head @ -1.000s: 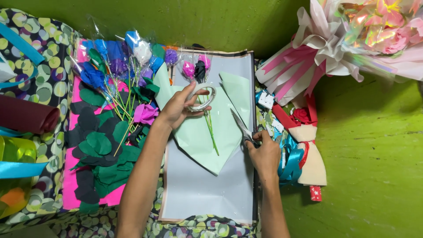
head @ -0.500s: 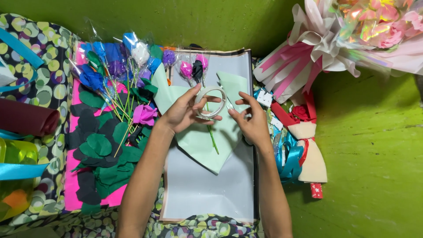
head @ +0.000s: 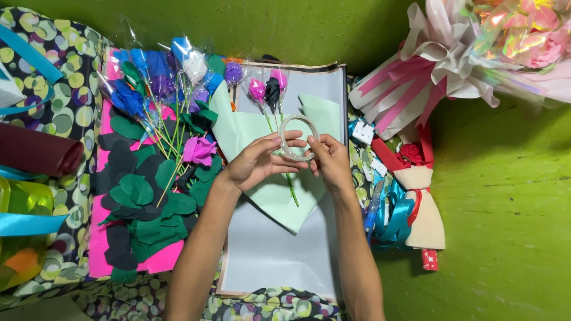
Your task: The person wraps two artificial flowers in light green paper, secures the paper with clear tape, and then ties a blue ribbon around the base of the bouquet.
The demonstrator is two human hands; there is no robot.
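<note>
The right hand (head: pixel 331 161), which a second ago lay by the scissors, now meets the left hand (head: pixel 257 161) on a clear plastic tape ring (head: pixel 299 138). Both hands' fingers pinch its near rim, seemingly, above the pale green paper sheet (head: pixel 250 128).

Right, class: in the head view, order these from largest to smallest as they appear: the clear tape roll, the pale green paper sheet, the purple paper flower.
1. Pale green paper sheet
2. Clear tape roll, raised nearer the camera
3. Purple paper flower
</note>
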